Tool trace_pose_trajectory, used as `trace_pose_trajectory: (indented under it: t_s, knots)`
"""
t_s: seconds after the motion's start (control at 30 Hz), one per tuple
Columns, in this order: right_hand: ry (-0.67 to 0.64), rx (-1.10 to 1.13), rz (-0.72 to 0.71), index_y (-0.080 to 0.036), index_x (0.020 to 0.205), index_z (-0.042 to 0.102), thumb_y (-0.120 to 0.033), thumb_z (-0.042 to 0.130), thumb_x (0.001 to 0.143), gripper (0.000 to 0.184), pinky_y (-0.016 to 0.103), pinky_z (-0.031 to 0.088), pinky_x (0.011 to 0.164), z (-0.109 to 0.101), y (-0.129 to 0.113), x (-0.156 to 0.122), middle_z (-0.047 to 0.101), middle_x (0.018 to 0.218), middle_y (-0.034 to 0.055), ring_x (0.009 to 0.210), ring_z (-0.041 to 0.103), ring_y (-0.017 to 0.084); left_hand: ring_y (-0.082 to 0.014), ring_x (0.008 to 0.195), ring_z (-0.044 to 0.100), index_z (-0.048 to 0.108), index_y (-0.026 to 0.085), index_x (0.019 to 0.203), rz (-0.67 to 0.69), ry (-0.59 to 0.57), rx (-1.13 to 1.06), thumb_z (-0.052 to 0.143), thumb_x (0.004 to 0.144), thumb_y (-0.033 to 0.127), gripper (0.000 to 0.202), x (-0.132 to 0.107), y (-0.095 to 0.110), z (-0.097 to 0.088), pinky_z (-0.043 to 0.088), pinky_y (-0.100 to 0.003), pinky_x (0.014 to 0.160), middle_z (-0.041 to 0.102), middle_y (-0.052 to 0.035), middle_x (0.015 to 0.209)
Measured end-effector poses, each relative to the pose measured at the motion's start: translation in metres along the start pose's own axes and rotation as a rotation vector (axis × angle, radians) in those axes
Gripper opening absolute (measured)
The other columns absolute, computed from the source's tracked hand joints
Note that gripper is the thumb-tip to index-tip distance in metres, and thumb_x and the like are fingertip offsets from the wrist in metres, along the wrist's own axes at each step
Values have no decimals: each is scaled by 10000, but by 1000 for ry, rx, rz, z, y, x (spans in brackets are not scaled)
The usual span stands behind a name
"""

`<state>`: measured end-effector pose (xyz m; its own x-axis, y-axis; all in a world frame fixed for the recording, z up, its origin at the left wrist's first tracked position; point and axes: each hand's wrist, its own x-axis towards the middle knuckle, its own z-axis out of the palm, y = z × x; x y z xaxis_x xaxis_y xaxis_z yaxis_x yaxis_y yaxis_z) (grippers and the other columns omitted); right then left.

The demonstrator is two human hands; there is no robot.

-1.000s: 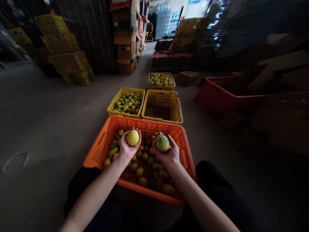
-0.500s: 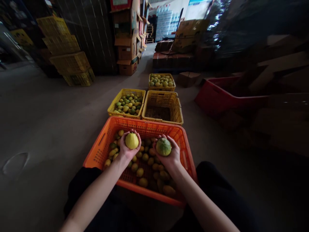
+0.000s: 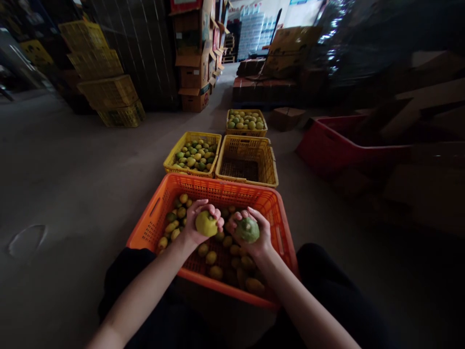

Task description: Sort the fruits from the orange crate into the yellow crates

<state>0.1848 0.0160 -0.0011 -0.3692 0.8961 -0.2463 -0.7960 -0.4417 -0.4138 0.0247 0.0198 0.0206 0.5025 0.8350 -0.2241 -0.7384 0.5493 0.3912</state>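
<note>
My left hand is closed around a yellow lemon, its fingers curled over the far side. In my right hand rests a green lemon with its knobbed end facing up, the fingers wrapped behind it. Both hands are held over a large orange crate, side by side with a small gap between them. Loose yellow and greenish lemons lie on the bottom of that crate, some hidden by my hands and forearms.
Beyond the orange crate stand a yellow crate of mixed lemons, a yellow crate with its bottom showing, and a farther yellow crate of lemons. A red bin is at right; stacked yellow crates stand at left.
Both lemons have been turned in my hands, and the fingers have curled more around them. My left hand has shifted slightly right and down. The camera view has moved a little.
</note>
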Motion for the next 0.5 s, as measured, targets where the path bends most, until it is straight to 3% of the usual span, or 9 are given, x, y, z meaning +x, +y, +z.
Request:
trace_pose_trajectory:
  t_s: [0.1, 0.2, 0.33, 0.5]
  knots:
    - [195, 99, -2, -185, 711, 658, -204, 599, 705, 62, 272, 545, 602, 3, -1, 4, 700, 696, 7, 639, 644, 148, -117, 611, 623, 627, 134, 667, 88, 176, -302, 438, 808, 218, 250, 6, -1, -5, 540, -235, 587, 625, -26, 642]
    - [264, 148, -10, -167, 896, 673, -175, 533, 756, 198, 314, 563, 688, 2, 0, 8, 733, 861, 61, 765, 678, 190, -161, 796, 668, 650, 124, 835, 234, 304, -433, 443, 793, 184, 219, 14, -2, -12, 561, -273, 725, 677, -56, 769]
    - [272, 174, 10, -158, 1000, 659, -189, 499, 794, 263, 367, 566, 730, 0, 4, 10, 728, 906, 106, 844, 681, 233, -235, 959, 651, 645, 120, 960, 260, 311, -395, 461, 784, 190, 265, 20, -5, -18, 559, -335, 795, 692, -102, 885]
    - [281, 198, -1, -172, 1026, 659, -236, 503, 817, 269, 393, 568, 736, -4, 5, 11, 727, 897, 99, 853, 680, 240, -243, 1017, 631, 635, 128, 1033, 244, 288, -382, 451, 792, 203, 312, 19, -7, -18, 543, -349, 837, 690, -113, 938]
